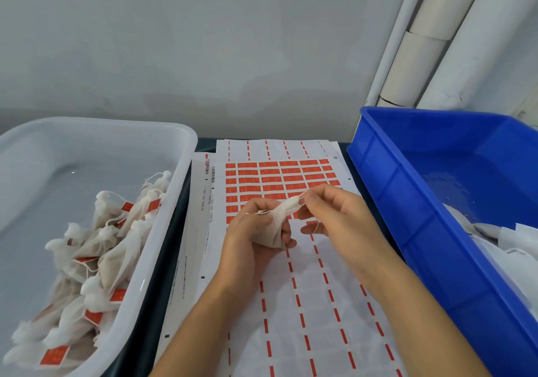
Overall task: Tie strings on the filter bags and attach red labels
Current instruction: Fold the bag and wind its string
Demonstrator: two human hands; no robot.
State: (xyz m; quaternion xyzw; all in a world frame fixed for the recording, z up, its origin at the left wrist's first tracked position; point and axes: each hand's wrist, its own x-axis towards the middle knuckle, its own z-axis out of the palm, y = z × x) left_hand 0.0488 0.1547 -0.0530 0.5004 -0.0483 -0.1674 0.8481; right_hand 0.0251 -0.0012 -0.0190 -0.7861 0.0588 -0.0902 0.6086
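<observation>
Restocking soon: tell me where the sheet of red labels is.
Head view, centre: the white sheet of red labels lies between the translucent tub and blue crate.

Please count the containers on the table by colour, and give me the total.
White bin: 1
Blue bin: 1
Total: 2
</observation>
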